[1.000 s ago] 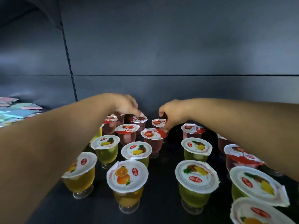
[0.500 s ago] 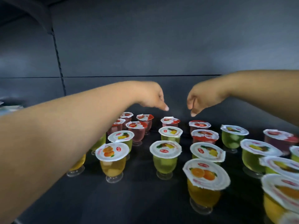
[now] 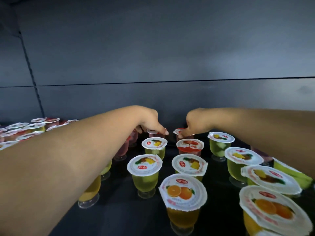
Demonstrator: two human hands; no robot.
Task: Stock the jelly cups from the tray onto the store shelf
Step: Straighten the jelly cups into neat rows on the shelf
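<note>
Jelly cups under both hands at the shelf's back row
Left hand point(image 3: 151, 122) pinches a red cup point(image 3: 154, 132); right hand point(image 3: 194, 123) pinches its neighbour point(image 3: 179, 132), both directly below the fingers.

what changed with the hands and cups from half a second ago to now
Both hands came back down from above the rows. The left hand now grips the lid rim of a back-row red jelly cup, and the right hand grips the red jelly cup beside it. Half a second ago both hovered holding nothing. The other cups stand in their rows on the dark shelf as before.
</note>
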